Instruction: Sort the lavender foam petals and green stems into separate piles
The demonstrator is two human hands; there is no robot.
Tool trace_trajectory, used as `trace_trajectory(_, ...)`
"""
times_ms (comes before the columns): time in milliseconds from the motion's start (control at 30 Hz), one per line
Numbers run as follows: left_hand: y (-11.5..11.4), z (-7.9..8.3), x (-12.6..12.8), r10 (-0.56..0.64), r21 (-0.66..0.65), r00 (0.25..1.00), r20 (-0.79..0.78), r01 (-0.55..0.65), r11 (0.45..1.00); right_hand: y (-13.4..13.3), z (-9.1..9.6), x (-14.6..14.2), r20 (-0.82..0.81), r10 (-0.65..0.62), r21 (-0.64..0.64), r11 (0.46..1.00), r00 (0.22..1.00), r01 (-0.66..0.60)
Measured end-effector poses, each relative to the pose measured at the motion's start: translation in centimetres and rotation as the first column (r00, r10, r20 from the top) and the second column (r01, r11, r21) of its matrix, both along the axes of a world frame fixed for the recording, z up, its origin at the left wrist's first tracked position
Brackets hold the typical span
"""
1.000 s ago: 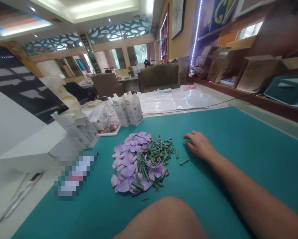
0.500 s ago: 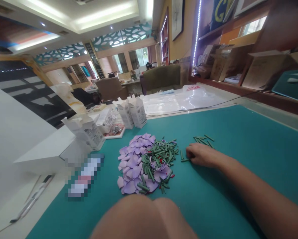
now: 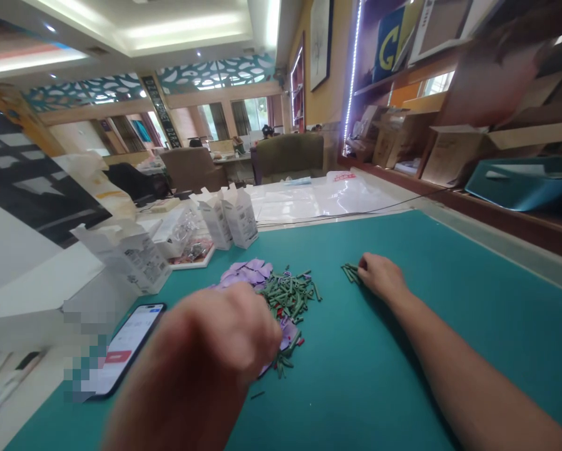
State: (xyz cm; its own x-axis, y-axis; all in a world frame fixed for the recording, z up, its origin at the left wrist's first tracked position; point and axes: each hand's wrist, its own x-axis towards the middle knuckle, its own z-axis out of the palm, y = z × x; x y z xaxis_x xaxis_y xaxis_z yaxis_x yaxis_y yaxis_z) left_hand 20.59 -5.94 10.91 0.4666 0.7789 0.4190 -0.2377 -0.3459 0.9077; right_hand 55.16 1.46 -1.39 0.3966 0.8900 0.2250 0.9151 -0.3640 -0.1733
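Observation:
A heap of purple petals (image 3: 248, 274) and short green stem pieces (image 3: 288, 294) lies on the teal mat (image 3: 403, 388). My left hand (image 3: 224, 344) is close to the camera, blurred, its fingers curled over the near side of the heap. My right hand (image 3: 379, 275) rests on the mat to the right of the heap, fingers bent down against a small bunch of green stem pieces (image 3: 350, 272). What either hand holds, if anything, is hidden.
A phone (image 3: 126, 347) lies at the mat's left edge. White cartons (image 3: 229, 216) and another carton (image 3: 131, 254) stand behind the heap, with a small tray of metal bits (image 3: 194, 250). Clear plastic sheets (image 3: 328, 194) cover the far table. Shelves with boxes run along the right.
My left hand has come up into view over the heap. My right hand moved back to the right and away, against the small bunch of stems. The camera shifted.

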Motion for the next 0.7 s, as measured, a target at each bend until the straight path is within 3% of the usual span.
trace_trajectory(100,1.6,-0.3,3.7,-0.021,-0.020,0.999,-0.025,0.020,1.000,0.0,-0.1,-0.2,0.022,0.020,0.024,1.000,1.000,-0.020)
trace_trajectory(200,3.0,-2.1,5.2,0.032,0.004,0.966,-0.258,-0.032,0.999,-0.1,0.5,-1.3,0.033,0.116,0.039,0.992,0.993,-0.117)
trace_trajectory(300,3.8,-3.7,5.2,0.096,0.130,0.881,-0.463,-0.040,0.991,-0.2,0.9,-3.6,0.020,0.267,0.029,0.963,0.963,-0.268)
trace_trajectory(467,4.3,-5.7,4.3,0.189,0.406,0.704,-0.685,0.153,0.901,-0.4,0.4,-7.6,-0.005,0.412,-0.005,0.911,0.911,-0.412)
trace_trajectory(600,4.5,-7.4,3.4,0.260,0.472,0.529,-0.808,0.316,0.823,-0.3,-0.7,-8.7,0.000,0.423,-0.016,0.906,0.906,-0.423)
trace_trajectory(700,4.8,-8.4,2.8,0.300,0.491,0.451,-0.841,0.401,0.774,-0.1,-1.3,-8.4,0.005,0.406,-0.007,0.914,0.914,-0.406)
